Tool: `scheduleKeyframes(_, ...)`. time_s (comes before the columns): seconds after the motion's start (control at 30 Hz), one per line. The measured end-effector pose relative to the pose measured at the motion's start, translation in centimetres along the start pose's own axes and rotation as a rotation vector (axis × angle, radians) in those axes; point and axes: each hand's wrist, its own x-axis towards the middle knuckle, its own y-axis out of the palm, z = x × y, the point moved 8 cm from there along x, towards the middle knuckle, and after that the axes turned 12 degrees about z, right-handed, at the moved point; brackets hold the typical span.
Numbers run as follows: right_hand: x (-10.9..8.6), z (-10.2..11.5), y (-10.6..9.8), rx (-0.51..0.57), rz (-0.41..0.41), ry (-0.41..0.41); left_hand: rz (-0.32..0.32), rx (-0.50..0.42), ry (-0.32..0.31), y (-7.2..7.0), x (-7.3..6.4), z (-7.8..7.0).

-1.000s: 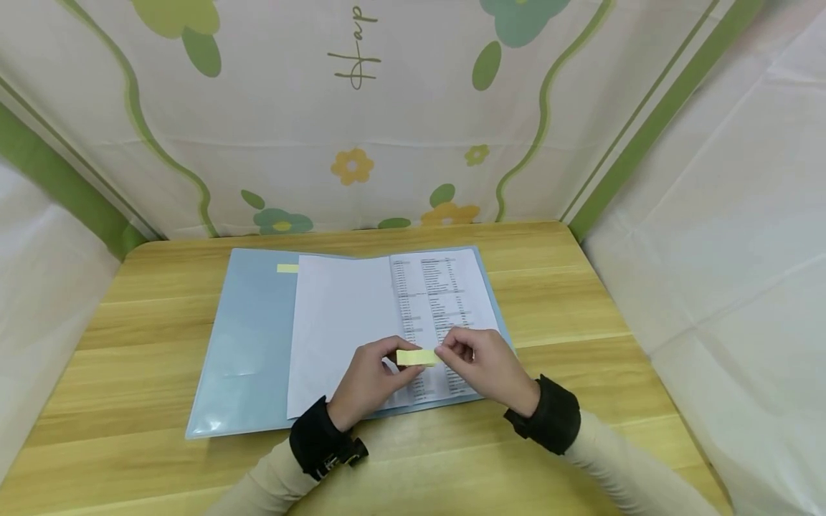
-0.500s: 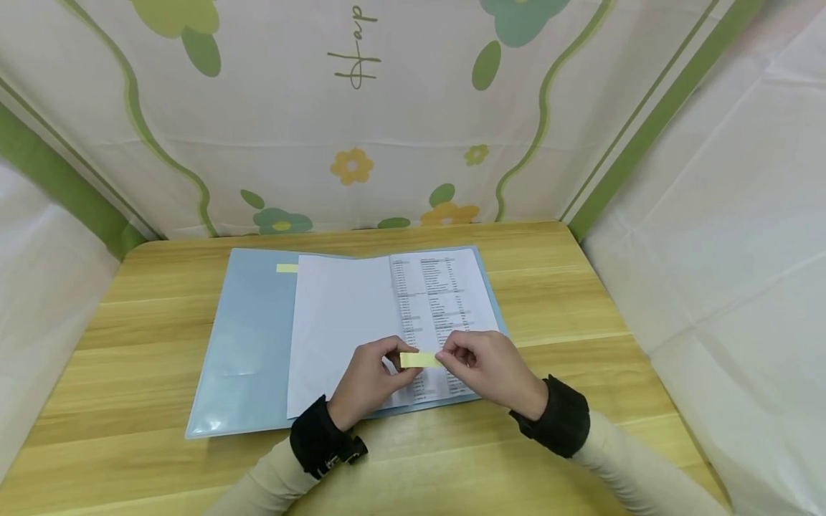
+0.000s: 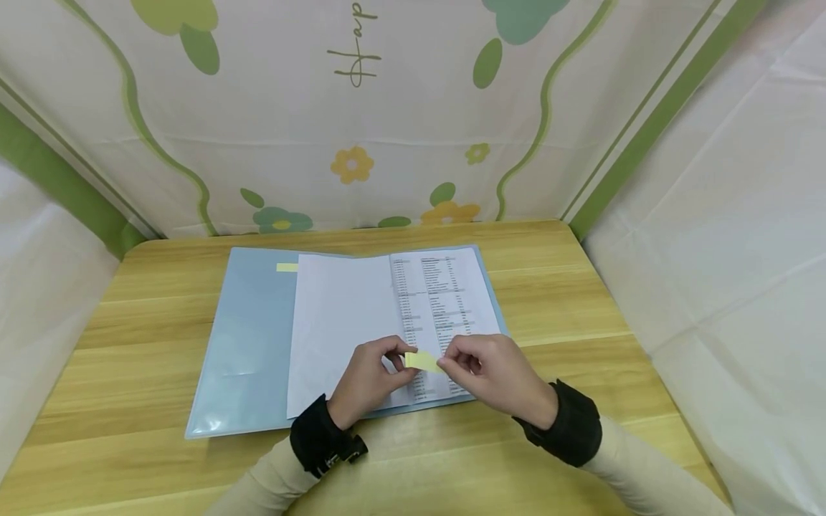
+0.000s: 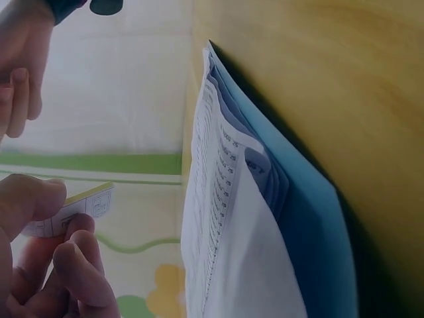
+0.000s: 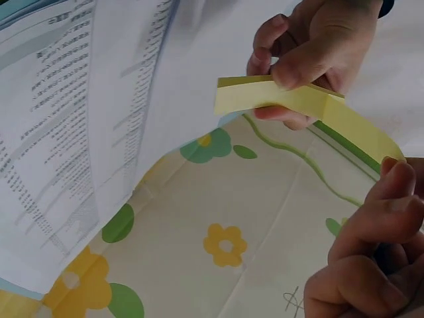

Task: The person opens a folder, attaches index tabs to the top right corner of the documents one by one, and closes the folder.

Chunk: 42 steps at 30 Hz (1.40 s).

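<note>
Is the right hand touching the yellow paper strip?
Touching. The right wrist view shows the right hand pinching one end of the yellow strip, which bends away from the pad.

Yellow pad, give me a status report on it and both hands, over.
Left hand holds pad. Right hand pinches note, that end off the pad. Nothing seen in the way.

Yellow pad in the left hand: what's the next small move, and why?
I'd probably draw the right hand gently away from the left hand to peel the top strip free: the right pinches its end, which bends away from the pad, while the other end seems attached and the left grips the pad.
</note>
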Motion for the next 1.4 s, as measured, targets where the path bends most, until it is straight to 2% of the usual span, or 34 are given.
scheduleKeyframes(0.23,-0.2,0.7,-0.3,-0.010,-0.003,-0.006,0.003,-0.011,-0.001,0.0,0.0,0.2)
scheduleKeyframes(0.63,-0.6,0.5,-0.4,-0.011,-0.020,-0.001,0.013,-0.008,-0.038,0.1,0.0,0.8)
scheduleKeyframes(0.93,-1.2,0.5,-1.6,-0.009,-0.095,-0.062,0.019,-0.025,-0.082,0.0,-0.1,1.2)
scheduleKeyframes(1.07,-1.3,0.0,-2.1,-0.011,-0.118,-0.042,0.029,-0.034,-0.091,0.2,-0.3,1.1)
scheduleKeyframes(1.23,-1.4,-1.1,-2.4,-0.002,-0.125,0.019,0.070,-0.039,-0.103,1.2,-0.7,0.9)
scheduleKeyframes(1.4,-1.4,-2.0,-2.3,-0.013,-0.127,0.059,0.158,0.047,-0.082,3.8,-1.2,0.3)
